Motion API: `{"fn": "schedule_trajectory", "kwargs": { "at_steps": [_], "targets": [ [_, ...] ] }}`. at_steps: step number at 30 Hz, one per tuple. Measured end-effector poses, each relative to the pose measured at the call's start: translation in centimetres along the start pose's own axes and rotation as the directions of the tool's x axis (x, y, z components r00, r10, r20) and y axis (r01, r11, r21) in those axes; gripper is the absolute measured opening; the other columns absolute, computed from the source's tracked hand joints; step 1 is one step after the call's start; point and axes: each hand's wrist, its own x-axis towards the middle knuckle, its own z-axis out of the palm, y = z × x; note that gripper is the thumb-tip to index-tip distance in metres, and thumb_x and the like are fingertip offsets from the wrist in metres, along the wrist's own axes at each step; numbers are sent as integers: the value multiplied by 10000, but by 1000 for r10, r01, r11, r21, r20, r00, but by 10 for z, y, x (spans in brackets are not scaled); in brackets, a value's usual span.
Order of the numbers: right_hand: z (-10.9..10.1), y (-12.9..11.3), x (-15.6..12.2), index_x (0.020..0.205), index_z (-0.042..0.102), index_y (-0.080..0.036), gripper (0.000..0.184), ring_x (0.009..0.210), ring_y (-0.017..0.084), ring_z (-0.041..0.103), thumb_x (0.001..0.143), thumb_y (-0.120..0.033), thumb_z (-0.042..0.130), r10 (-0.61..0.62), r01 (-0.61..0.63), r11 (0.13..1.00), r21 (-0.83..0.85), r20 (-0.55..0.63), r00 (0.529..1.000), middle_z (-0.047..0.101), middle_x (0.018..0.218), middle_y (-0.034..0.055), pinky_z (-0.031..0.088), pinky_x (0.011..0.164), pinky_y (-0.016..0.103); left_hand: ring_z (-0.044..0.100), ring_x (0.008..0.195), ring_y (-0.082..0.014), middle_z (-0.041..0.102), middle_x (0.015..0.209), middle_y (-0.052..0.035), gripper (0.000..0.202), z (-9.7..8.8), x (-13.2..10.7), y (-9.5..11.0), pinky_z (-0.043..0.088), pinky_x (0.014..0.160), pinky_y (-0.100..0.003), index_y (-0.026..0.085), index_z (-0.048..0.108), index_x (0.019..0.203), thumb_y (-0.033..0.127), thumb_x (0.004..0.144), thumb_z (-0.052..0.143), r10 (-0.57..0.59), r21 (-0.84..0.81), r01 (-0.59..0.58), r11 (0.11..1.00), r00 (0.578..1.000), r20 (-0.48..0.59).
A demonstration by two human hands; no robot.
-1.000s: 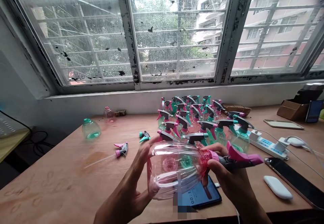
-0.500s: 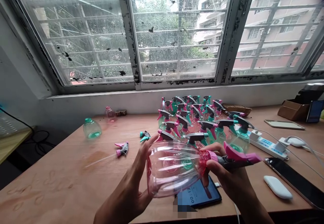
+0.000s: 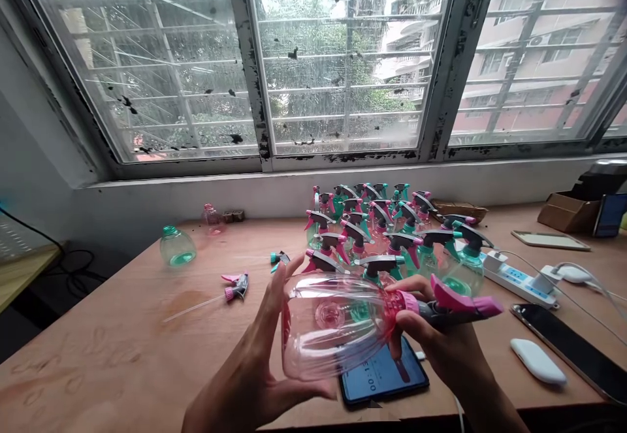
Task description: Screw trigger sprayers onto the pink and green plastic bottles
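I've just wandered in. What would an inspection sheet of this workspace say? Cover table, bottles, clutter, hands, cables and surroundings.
Surface: wooden table, stained.
Job's things: held pink bottle, on its side, fitted spray head at its neck; loose pink spray head; loose green spray head; green bottle, headless; grouped spray bottles.
Clutter: lit phone, dark phone, white mouse-like object.
Hands: right hand grips the held pink bottle's neck; left hand is spread around its base, contact unclear.
Cables: white cable at the front edge; power strip with plugs.
Surroundings: barred window, dark flecks on its frame.
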Motion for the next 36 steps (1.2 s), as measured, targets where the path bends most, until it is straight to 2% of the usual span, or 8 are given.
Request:
{"fn": "schedule_trajectory", "kwargs": {
  "at_steps": [2,8,10,15,21,27,33,36],
  "targets": [
    [0,-1,0,1069,767,-237,384,490,219,704,943,-551,949,-6,5,1000,-15,-5,1000,797,562,-13,568,547,325,306,1772,-459,282,1925,-185,1322,-1,0,1,339,1385,-694,410,20,1874,534,939,946,-39,1,39,999,999,4],
    [-2,2,0,1060,770,-226,350,423,196,654,970,-529,921,16,-16,1000,4,11,1000,797,558,-6,430,422,269,350,1773,-348,314,1925,-90,996,-1,-1,-4,438,1367,-636,533,60,1847,70,1143,591,75,85,-72,994,997,-33],
    [-2,2,0,1051,765,-230,357,428,189,647,960,-531,933,22,-22,1000,9,8,1000,802,563,-3,398,404,251,397,1751,-367,369,1901,-117,1008,0,-1,-6,430,1368,-641,513,51,1853,216,1143,702,62,99,-57,993,997,-46],
    [-1,-1,0,1093,789,-221,429,448,165,631,939,-586,951,14,-15,1000,-25,-19,1000,796,555,-7,453,471,250,384,1729,-507,305,1915,-206,1440,-2,2,-1,408,1346,-707,406,57,1875,680,799,976,-14,65,15,998,1000,-23],
    [0,-4,2,1053,782,-212,470,452,201,684,885,-596,996,10,-9,998,64,-11,1000,776,546,-3,505,465,271,363,1764,-379,289,1934,-118,912,-7,2,2,462,1356,-619,473,181,1851,171,1144,674,123,91,-123,988,992,9],
    [0,0,1,1051,715,-242,443,386,177,595,919,-585,962,13,-13,1000,1,-20,1000,755,526,-27,434,434,263,414,1712,-513,324,1901,-234,1393,-6,-6,-5,463,1315,-719,395,67,1877,693,838,946,-37,57,38,998,999,-10],
    [-2,-2,0,1057,741,-226,455,404,181,632,927,-607,953,-3,3,1000,-5,-4,1000,771,540,-19,478,464,276,388,1754,-374,346,1910,-155,927,-5,-2,-5,439,1382,-569,384,204,1862,267,1120,748,49,122,-48,991,999,-6],
    [-1,-3,-1,1076,750,-229,441,370,172,614,945,-605,938,1,-1,1000,-7,10,1000,774,539,-25,443,419,260,382,1757,-377,310,1924,-149,969,-4,-5,-6,437,1375,-606,420,136,1868,233,1126,730,63,108,-62,992,998,-7]
  ]
}}
